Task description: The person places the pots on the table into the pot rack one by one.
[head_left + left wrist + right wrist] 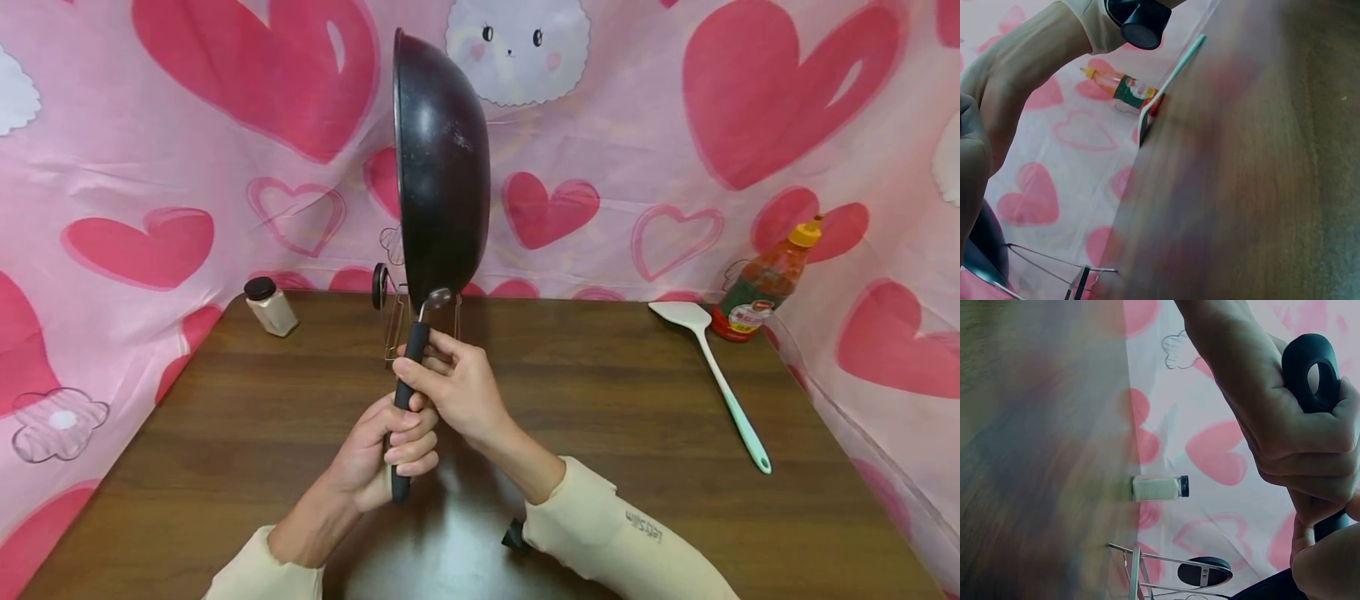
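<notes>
A black wok (442, 167) stands on edge in the air, its rounded outside facing right and its handle (399, 492) pointing down. My left hand (390, 450) wraps the lower part of the handle. Just above it, my right hand (461, 387) pinches the handle near the metal neck, thumb in front. The right wrist view shows the handle's looped end (1310, 372) poking out past the left fist. Only a dark piece of the wok (988, 244) shows in the left wrist view.
Behind the wok stands a wire rack (1141, 575) with a black round piece (380, 286). A black-lidded jar (272, 308) is at the back left. On the right lie a white-headed spatula with green handle (731, 392) and a yellow-capped sauce bottle (765, 287) against the heart-printed cloth (555, 208).
</notes>
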`<state>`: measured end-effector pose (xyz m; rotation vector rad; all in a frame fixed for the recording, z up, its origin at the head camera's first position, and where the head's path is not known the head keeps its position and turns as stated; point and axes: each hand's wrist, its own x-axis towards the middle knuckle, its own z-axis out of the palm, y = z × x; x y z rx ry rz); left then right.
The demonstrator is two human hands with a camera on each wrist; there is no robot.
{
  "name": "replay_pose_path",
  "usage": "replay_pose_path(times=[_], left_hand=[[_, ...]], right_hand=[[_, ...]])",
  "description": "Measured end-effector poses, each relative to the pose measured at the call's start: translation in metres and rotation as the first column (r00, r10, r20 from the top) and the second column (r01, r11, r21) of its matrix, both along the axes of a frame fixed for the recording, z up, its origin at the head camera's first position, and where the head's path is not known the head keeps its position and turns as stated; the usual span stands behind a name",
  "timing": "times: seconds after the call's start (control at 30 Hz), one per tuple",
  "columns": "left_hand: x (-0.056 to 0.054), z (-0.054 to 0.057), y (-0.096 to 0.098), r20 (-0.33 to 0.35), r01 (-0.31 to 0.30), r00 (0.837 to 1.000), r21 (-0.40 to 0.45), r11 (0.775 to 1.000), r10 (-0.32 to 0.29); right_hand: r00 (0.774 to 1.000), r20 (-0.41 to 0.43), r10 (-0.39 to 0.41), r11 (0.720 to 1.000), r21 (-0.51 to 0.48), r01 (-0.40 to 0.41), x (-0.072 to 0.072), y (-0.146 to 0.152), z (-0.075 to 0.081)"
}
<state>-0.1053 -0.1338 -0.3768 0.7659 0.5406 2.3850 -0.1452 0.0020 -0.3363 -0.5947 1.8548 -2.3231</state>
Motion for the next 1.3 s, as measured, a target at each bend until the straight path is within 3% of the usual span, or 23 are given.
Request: replay_pose_path(times=[0.33, 0.87, 1.3], left_hand=[[0.002, -0.007, -0.007, 0.064, -0.02, 0.998, -0.032, 0.999, 0.022], [0.002, -0.016, -0.009, 0.089, -0.02, 0.996, -0.042, 0.999, 0.023], [0.002, -0.024, -0.014, 0.135, -0.011, 0.99, -0.126, 0.992, 0.028]], right_hand=[[1.0, -0.002, -0.015, 0.999, 0.044, 0.015, 0.0, -0.007, -0.008], [1.0, 0.0, -0.021, 0.997, 0.078, 0.021, -0.001, -0.009, -0.015], [0.997, 0.077, -0.02, 0.996, 0.093, 0.013, -0.003, -0.015, -0.027]])
